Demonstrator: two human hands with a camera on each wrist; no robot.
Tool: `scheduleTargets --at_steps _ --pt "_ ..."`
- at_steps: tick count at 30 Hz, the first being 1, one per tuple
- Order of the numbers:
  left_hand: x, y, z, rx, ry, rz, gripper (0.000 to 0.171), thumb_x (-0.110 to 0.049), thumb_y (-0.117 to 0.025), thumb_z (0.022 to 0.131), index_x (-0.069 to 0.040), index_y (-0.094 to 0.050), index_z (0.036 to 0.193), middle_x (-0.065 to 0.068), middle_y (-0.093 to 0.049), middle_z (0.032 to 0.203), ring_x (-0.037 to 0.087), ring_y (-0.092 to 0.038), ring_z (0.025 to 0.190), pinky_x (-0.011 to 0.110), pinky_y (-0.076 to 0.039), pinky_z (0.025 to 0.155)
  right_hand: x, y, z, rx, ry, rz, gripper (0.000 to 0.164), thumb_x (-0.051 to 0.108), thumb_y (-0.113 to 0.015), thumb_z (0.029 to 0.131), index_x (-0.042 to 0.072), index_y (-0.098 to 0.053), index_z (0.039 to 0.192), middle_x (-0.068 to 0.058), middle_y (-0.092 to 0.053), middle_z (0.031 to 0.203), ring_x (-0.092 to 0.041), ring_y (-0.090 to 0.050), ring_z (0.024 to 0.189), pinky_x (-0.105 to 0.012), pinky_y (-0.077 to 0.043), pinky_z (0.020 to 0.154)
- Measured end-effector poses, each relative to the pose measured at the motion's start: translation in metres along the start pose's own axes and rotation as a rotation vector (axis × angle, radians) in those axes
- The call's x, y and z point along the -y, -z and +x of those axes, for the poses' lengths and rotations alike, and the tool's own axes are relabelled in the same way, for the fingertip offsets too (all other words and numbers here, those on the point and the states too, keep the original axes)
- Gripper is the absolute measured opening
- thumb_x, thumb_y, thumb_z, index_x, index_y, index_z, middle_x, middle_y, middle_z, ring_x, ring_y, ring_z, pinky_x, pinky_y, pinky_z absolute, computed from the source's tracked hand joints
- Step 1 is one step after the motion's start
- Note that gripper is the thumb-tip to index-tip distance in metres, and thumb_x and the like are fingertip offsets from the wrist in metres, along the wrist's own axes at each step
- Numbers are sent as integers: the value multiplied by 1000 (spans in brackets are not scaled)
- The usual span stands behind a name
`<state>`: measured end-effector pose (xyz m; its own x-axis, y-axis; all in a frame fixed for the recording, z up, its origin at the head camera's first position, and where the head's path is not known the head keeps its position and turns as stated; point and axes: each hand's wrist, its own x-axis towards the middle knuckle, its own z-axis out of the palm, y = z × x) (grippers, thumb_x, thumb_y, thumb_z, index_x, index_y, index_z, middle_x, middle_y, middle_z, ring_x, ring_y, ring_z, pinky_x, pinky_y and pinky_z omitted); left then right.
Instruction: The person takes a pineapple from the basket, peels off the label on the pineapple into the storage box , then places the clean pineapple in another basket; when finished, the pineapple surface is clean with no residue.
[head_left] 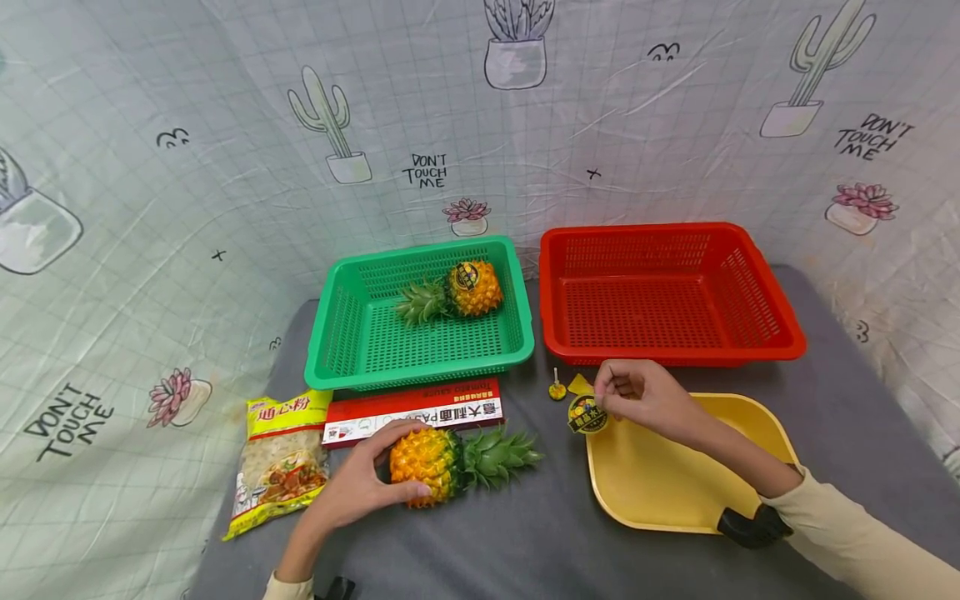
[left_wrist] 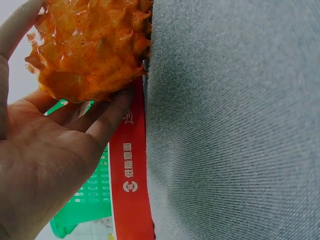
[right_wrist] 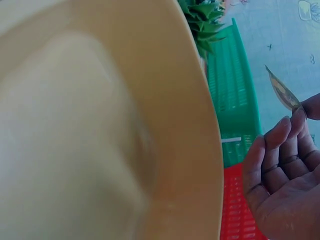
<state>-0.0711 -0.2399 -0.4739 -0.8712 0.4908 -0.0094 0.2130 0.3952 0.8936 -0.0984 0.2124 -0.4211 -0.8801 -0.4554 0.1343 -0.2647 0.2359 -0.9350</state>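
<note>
A small orange pineapple (head_left: 422, 468) lies on its side on the grey cloth, its green crown pointing right. My left hand (head_left: 358, 485) grips its body from the left, thumb on the near side and fingers on the far side. In the left wrist view the fingers curl under the spiky pineapple (left_wrist: 90, 45). Over the yellow tray's left edge, my right hand (head_left: 647, 402) pinches a round black and yellow sticker (head_left: 587, 415). Edge-on in the right wrist view, the sticker (right_wrist: 283, 91) sits between the thumb and a fingertip.
A green basket (head_left: 337, 333) at the back holds another pineapple (head_left: 476, 289) with a label. To its right stands a red basket (head_left: 787, 337). Around the hands are a yellow tray (head_left: 675, 492), a red pasta box (head_left: 412, 407), a noodle bag (head_left: 281, 458) and a small yellow stick-topped piece (head_left: 557, 390).
</note>
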Motion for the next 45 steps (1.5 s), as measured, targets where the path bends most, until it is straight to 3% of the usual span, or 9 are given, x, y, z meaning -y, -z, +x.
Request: scheduleTargets --at_steps 6,13,19,25,34,45 --pt "0 0 1 3 -8 -12 73 -23 -90 90 -13 -56 153 2 -53 152 20 -60 129 36 -50 107 -7 5 -8 19 -8 -17 19 -7 -65 96 12 -67 91 -10 -62 76 -35 -57 63 -35 -51 57" --pt "0 0 1 4 -6 -22 73 -22 -90 89 -11 -56 153 2 -54 152 20 -60 129 36 -50 106 -16 9 -14 48 -25 -33 20 -8 -62 96 11 -66 92 -12 -63 79 -25 -59 63 -41 -53 58" --pt "0 0 0 2 1 -21 73 -22 -90 89 -11 -56 153 2 -53 153 21 -58 131 35 -49 108 -17 11 -16 51 -26 -39 22 -9 -62 95 12 -67 92 -8 -64 79 -34 -58 63 -38 -52 58" --pt "0 0 0 1 -5 -15 73 -23 -90 89 -13 -56 154 1 -53 153 20 -59 130 36 -49 107 -17 12 -18 66 -7 -26 21 -9 -63 95 12 -67 92 -5 -62 77 -34 -57 61 -32 -50 56" --pt "0 0 0 9 3 -30 72 -21 -89 90 -12 -56 153 1 -53 153 20 -60 129 35 -50 106 -20 15 -20 137 -13 -2 19 -10 -62 96 8 -67 95 -18 -61 75 -26 -56 57 -37 -53 53" --pt "0 0 0 10 -5 -24 72 -21 -89 90 -11 -56 153 4 -52 154 20 -59 131 36 -49 107 -22 18 -18 169 -51 -53 18 -6 -65 93 11 -70 93 -15 -65 77 -15 -56 60 -30 -51 53"
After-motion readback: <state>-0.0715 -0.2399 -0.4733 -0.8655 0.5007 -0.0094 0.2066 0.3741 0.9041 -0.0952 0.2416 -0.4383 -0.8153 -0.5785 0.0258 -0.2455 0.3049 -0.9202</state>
